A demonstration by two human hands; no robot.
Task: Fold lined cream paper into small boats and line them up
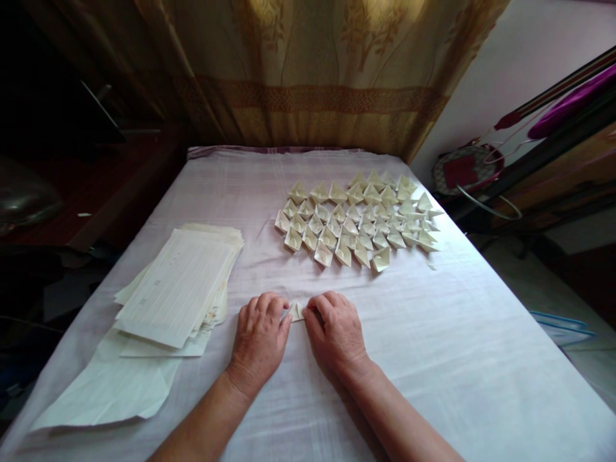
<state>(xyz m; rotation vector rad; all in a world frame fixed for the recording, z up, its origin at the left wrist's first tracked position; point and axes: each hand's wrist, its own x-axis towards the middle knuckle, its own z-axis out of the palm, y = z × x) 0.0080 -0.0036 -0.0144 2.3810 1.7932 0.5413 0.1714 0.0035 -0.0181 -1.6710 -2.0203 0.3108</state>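
Between my two hands, low on the table, is a small folded paper boat point(297, 312), pale cream with a pointed peak in the middle. My left hand point(260, 337) has its thumb and fingertips closed at the boat's left end. At its right end, my right hand point(337, 330) pinches with curled fingers. Both palms face down, close to the cloth, and they hide the ends of the boat. Farther off, to the right, several finished paper boats point(351, 224) stand close together in rows.
Left of my hands lies a stack of lined paper sheets point(173, 289), with a loose, creased sheet point(110, 385) under its near edge. A pale checked cloth point(409, 385) covers the table. Behind hangs a gold curtain point(312, 96). A patterned bag point(466, 170) is beyond the right edge.
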